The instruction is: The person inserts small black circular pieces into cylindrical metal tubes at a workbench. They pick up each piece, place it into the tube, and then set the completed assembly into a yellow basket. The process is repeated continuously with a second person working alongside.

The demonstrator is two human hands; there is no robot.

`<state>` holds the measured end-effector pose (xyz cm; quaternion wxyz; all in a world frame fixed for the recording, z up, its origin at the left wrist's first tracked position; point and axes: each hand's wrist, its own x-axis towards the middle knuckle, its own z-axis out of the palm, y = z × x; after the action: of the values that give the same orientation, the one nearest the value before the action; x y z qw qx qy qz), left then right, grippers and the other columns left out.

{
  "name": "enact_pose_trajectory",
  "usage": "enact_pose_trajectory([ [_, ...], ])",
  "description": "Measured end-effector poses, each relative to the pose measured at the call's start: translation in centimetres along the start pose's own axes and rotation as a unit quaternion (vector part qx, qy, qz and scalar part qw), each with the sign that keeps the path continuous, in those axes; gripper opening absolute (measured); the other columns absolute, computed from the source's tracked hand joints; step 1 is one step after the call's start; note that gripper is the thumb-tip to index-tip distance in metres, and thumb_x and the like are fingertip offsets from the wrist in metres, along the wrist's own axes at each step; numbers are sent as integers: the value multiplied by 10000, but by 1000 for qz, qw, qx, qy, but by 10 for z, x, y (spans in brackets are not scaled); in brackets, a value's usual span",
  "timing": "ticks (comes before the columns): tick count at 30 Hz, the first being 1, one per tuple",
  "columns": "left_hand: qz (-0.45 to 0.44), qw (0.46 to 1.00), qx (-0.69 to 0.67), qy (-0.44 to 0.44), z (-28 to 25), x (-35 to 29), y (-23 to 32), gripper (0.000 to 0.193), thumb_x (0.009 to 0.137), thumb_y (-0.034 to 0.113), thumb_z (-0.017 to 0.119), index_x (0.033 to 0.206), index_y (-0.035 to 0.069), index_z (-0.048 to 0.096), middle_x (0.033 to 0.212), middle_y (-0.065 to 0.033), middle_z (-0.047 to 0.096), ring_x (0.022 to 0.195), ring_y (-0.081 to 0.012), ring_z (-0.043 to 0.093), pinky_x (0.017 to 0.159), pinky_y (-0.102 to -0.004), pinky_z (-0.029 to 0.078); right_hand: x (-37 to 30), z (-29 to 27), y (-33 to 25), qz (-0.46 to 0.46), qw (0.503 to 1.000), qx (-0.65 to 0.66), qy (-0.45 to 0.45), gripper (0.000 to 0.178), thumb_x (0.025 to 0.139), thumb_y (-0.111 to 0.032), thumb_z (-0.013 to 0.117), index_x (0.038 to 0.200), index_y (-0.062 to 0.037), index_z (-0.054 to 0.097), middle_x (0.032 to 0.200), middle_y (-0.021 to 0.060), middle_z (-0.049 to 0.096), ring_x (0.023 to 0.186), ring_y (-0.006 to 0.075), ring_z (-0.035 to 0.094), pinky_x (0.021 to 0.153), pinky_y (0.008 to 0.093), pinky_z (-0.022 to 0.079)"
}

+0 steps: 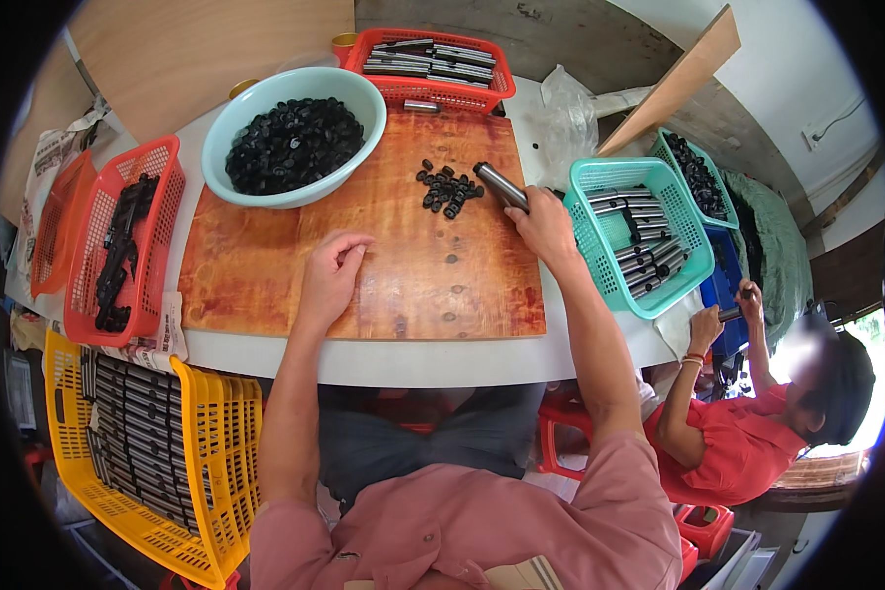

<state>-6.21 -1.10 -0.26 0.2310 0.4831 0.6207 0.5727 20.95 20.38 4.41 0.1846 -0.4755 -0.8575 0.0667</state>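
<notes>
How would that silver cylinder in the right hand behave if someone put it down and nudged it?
The silver cylinder would probably roll on the flat board, being round. It looks stiff: it is straight though the right hand grips just one end. Its shiny surface may be slippery.

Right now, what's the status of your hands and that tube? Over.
Left fingers curled; contents unclear. Right fingers gripping metal tube. Small black pieces lie loose on wooden board, near tube's tip.
</notes>
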Motion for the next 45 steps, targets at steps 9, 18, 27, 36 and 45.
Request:
enact_pose_trajectory([
  [9, -55, 998, -31, -2, 0, 0, 7, 201, 1019, 96, 599, 1136, -10, 724, 1062, -71, 716, 918, -125, 657, 796, -257, 508, -52, -17, -49, -100, 958, 269, -6, 384, 903, -90, 672, 1265, 20, 610, 1024, 178, 659, 913, 278, 642, 804, 386, 509],
  [18, -130, 944, 10, -305, 13, -10, 55, 375, 1051, 192, 573, 1376, 13, 626, 1067, -49, 700, 867, -116, 663, 734, -264, 554, -75, -3, -87, -272, 923, 262, -79, 415, 754, 87, 672, 1151, -33, 642, 1056, 167, 608, 1032, 385, 593, 862, 467, 514],
  [27, -230, 900, -301, -214, 40, -15, 44, 559, 994, 71, 608, 1518, 2, 427, 1094, -80, 636, 887, -175, 698, 780, -323, 600, -53, 9, -80, -27, 897, 436, -72, 573, 863, 39, 734, 1395, -35, 534, 1153, 96, 646, 940, 165, 649, 816, 319, 559],
  [36, -243, 803, -535, -100, 52, 0, 12, 438, 979, 50, 628, 1389, 8, 478, 1130, -147, 643, 1007, -282, 705, 882, -419, 606, -43, 13, -87, 4, 917, 389, -90, 264, 896, 8, 692, 1159, 17, 697, 996, 67, 698, 842, 139, 650, 750, 292, 548],
  [45, -245, 832, -490, -90, 55, -2, 20, 503, 954, -18, 636, 1407, 11, 418, 1135, -137, 633, 1051, -284, 697, 926, -426, 615, -19, 28, -59, -10, 974, 228, 6, 241, 903, -38, 675, 1140, -18, 716, 976, 141, 716, 841, 263, 705, 750, 394, 559],
])
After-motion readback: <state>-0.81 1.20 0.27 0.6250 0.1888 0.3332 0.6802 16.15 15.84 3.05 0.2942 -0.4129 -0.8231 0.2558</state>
